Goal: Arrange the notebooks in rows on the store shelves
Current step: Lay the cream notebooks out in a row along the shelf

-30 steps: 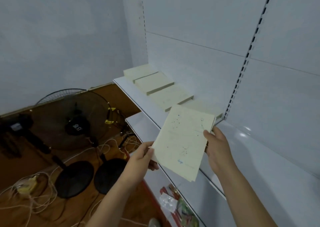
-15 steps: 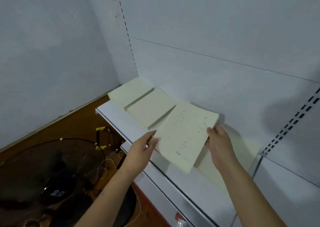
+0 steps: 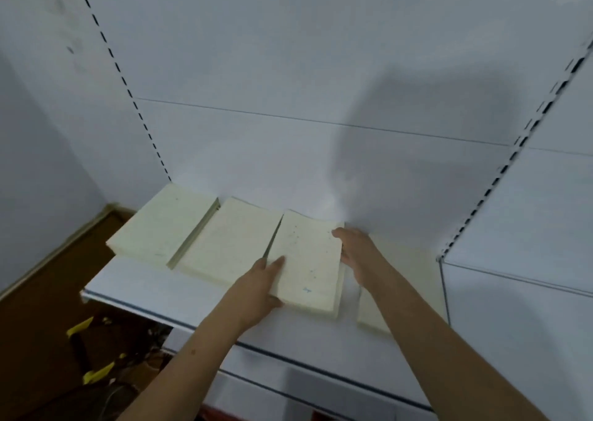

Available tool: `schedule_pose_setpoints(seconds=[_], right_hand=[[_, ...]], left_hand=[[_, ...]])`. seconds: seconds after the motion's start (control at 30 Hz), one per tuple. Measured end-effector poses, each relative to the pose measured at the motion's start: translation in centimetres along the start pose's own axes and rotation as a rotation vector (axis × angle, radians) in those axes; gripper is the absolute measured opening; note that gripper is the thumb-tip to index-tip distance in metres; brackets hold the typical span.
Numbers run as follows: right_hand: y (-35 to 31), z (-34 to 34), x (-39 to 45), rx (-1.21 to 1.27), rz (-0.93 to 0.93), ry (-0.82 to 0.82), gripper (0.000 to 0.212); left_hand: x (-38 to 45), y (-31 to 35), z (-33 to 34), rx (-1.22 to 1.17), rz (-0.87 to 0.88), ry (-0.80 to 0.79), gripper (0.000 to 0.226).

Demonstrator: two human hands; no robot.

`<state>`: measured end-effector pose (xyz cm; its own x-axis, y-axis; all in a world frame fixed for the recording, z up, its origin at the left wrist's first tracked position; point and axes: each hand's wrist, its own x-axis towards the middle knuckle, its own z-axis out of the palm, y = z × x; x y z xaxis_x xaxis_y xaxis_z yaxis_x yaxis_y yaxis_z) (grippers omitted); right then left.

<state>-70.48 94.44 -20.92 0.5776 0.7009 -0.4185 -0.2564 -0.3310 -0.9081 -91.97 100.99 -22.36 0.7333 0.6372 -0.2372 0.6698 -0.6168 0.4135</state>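
**Notebook held over the third pile on the shelf**

A cream notebook [image 3: 306,260], its cover flecked with small dark dots and a bit of blue print near the front edge, sits on top of the third pile in a row on the white shelf [image 3: 141,287]. Its left edge is lifted a little, with a dark gap showing against the second pile [image 3: 229,244]; its right side lies lower. The first pile [image 3: 160,225] stands at the far left, thicker, touching the second. A fourth pile [image 3: 404,279] lies to the right, largely hidden by the right forearm, set slightly apart from the third.

The left hand [image 3: 258,287] reaches in from below, thumb laid on the cover near the left edge and fingers curled under the front left corner, pinching the notebook. The right hand [image 3: 356,253] comes in from the right with fingers stretched forward along the notebook's right edge, fingertips near its far right corner; whether they grip or only touch the edge cannot be told.

All piles rest against the white back panel [image 3: 321,67], which has slotted uprights at either side. A lower shelf [image 3: 288,375] juts out beneath, and brown floor [image 3: 29,340] shows at the left.
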Motion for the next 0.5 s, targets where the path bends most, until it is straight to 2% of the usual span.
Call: schedule_pose_setpoints(seconds=[0.03, 0.13, 0.23, 0.3, 0.37, 0.5], right_hand=[[1.3, -0.4, 1.9, 0.000, -0.010, 0.001, 0.081], [0.1, 0.2, -0.6, -0.036, 0.006, 0.021, 0.088], [-0.9, -0.4, -3.8, -0.127, -0.036, 0.038, 0.062], [-1.4, -2.0, -6.0, -0.162, -0.100, 0.066, 0.058], [-2.3, -4.8, -9.1, -0.176, -0.192, 0.135, 0.060], [-3.6, -13.6, -16.0, -0.270, -0.436, 0.317, 0.056]], left_hand=[[0.2, -0.3, 0.0, -0.011, 0.007, -0.008, 0.089], [0.7, -0.7, -0.3, -0.027, 0.043, -0.021, 0.089], [0.5, -0.5, -0.7, -0.016, 0.086, -0.060, 0.092], [0.3, 0.4, -1.2, 0.028, 0.080, -0.074, 0.104], [-0.1, 2.9, -2.0, 0.095, 0.091, 0.011, 0.111], [-2.4, 14.2, -1.0, -0.031, 0.312, 0.178, 0.094]])
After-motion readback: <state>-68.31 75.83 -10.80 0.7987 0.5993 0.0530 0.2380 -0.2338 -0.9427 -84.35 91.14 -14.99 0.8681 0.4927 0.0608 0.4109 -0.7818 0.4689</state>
